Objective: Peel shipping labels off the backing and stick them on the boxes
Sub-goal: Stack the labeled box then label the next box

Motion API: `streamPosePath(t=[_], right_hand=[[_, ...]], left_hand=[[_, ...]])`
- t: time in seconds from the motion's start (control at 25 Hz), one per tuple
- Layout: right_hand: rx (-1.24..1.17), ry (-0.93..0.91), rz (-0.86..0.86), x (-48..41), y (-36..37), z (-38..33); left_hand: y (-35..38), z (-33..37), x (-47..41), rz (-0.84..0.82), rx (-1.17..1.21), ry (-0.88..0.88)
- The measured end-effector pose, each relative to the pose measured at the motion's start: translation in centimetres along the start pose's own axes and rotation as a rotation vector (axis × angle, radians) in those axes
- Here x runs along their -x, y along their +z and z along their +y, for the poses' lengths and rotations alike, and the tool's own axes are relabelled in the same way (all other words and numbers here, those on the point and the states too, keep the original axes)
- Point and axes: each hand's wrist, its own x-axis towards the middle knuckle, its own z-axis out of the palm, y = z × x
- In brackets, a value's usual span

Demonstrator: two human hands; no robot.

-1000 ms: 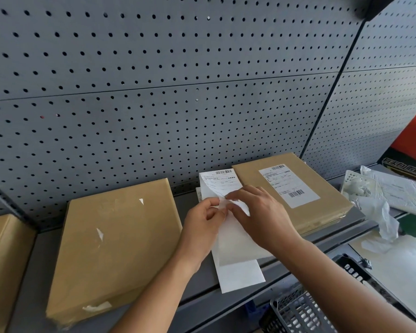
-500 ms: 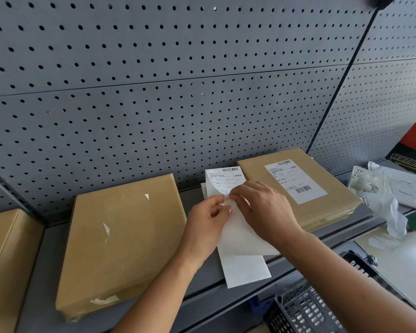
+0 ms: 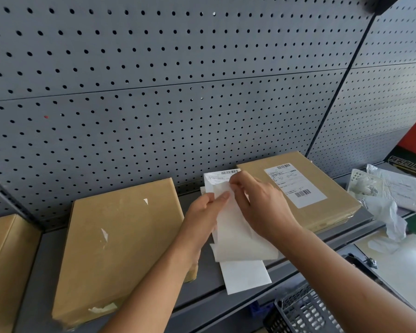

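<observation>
Since a moment ago my right hand (image 3: 262,207) has lifted the shipping label (image 3: 220,177) corner higher; its fingers pinch that corner, while my left hand (image 3: 203,212) grips the backing (image 3: 235,234) above the shelf (image 3: 202,267), between two boxes.

Over the past second the label (image 3: 220,177) has come further off its backing (image 3: 238,234): the pale, glossy sheet now shows wider below the pinch, where a second ago the printed face reached down to the fingers. The right hand (image 3: 259,205) has climbed, its fingertips now pinching the label's top right corner just under the barcode, above the left hand's grip. The left hand (image 3: 204,212), earlier curled with knuckles toward the right fingers, now lies flatter, thumb pressed on the backing just below and left of the right-hand pinch.
</observation>
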Motion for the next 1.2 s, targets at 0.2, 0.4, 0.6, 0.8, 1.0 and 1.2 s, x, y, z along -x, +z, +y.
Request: streamPosePath(t=[0.2,0.4,0.6,0.8,1.0,1.2], right_hand=[[-0.068,-0.01,-0.001,0.5,-0.1,0.3],[-0.012,0.037,-0.119,1.2,-0.1,2.3],[-0.184,0.168,-0.151,0.8,-0.1,2.9],[-0.346,0.316,-0.252,-0.1,-0.6,3.2],[-0.471,0.452,-0.127,-1.7,-1.2,2.6],[-0.279,0.34,0.128,-3.7,-2.4,1.2]], left_hand=[[-0.2,0.6,-1.3,0.012,0.018,0.059],[0.0,0.4,-1.2,0.06,0.043,0.085],[0.2,0.2,-0.9,0.073,0.012,0.122],[-0.1,-0.2,-1.0,0.061,0.012,0.125],[0.0,-0.9,-1.2,0.092,-0.09,0.066],[0.6,-1.8,-1.0,0.063,-0.341,-0.021]])
